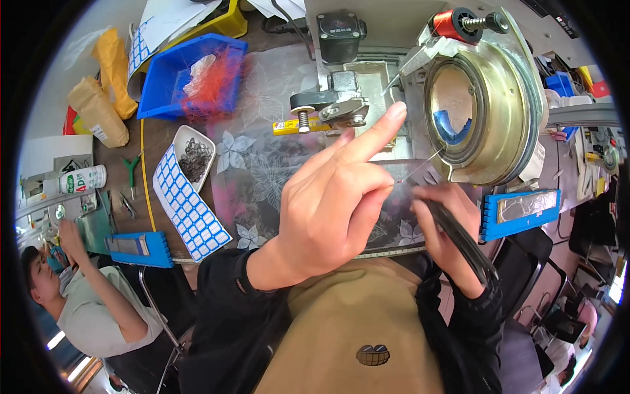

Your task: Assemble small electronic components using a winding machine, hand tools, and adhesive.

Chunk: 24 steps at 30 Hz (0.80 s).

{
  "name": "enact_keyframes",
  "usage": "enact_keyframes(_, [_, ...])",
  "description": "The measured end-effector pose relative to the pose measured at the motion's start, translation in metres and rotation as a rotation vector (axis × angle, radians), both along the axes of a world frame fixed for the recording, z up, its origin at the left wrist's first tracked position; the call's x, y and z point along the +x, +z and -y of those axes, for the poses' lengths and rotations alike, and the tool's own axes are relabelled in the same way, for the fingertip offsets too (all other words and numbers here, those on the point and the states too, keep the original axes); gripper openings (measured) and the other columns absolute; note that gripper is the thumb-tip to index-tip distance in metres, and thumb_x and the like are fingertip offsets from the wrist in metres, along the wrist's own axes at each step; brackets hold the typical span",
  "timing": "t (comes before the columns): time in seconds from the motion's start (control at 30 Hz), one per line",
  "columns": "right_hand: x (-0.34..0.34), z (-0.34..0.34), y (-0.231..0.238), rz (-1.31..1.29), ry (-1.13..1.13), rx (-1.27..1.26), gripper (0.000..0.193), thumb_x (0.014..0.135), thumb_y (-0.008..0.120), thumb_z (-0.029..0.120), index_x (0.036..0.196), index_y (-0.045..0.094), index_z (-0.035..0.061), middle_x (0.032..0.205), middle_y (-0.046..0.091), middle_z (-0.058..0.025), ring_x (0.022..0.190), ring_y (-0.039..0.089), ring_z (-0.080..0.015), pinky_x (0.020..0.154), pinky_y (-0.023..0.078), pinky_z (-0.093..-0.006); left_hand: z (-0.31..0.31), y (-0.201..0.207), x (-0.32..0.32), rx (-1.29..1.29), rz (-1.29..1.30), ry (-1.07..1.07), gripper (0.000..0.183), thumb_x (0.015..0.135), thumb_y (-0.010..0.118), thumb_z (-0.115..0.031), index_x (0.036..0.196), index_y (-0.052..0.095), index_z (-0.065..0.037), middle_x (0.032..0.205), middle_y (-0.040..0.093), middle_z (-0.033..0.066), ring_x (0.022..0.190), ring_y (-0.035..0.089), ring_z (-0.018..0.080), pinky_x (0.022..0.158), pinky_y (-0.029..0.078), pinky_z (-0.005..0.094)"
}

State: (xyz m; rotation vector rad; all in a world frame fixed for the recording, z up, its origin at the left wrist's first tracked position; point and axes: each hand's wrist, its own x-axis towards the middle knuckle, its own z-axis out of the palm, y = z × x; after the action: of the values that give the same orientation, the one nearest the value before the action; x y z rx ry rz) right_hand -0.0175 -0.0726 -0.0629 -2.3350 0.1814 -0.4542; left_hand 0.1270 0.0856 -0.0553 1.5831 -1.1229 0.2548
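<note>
My left hand (338,203) is raised in the middle, its index finger stretched toward the machine. Its thumb and another finger pinch the end of a thin wire (420,165). That wire slants up to the rim of a round metal winding ring (482,105), which has a blue patch inside its opening. My right hand (449,220) is lower, just below the ring, with its fingers closed around a long black-handled tool (462,240); the tool's tip is hidden. Left of the ring stands a clamp arm (338,108) with a spring screw.
A spool of red wire (456,25) tops the machine. To the left are a blue bin (154,85) with tangled red wire, a white dish (209,148) of small dark parts and a label sheet (190,207). Another person (98,308) sits at far left. A blue tray (489,220) lies right.
</note>
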Motion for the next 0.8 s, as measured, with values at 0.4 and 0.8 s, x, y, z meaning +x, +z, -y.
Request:
enact_keyframes(0.4, [0.024, -0.008, 0.052, 0.339, 0.249, 0.008, 0.042, 0.094, 0.068, 0.037, 0.112, 0.059, 0.0004, 0.07, 0.071, -0.0105, 0.057, 0.066, -0.0188, 0.05, 0.044, -0.0281, 0.0, -0.004, 0.0, 0.017, 0.031, 0.013, 0.018, 0.084, 0.066, 0.001, 0.094, 0.052, -0.003, 0.125, 0.064, 0.0278, 0.099, 0.07, 0.0343, 0.092, 0.053, 0.0427])
enact_keyframes(0.8, [0.033, -0.01, 0.048, 0.373, 0.248, -0.057, 0.041, 0.093, 0.07, 0.031, 0.111, 0.059, -0.0048, 0.066, 0.068, -0.0121, 0.054, 0.063, -0.0194, 0.048, 0.044, -0.0284, -0.007, 0.001, 0.001, 0.088, -0.072, -0.153, 0.018, 0.09, 0.06, 0.007, 0.102, 0.049, 0.001, 0.134, 0.049, 0.0416, 0.13, 0.05, 0.0472, 0.107, 0.043, 0.047])
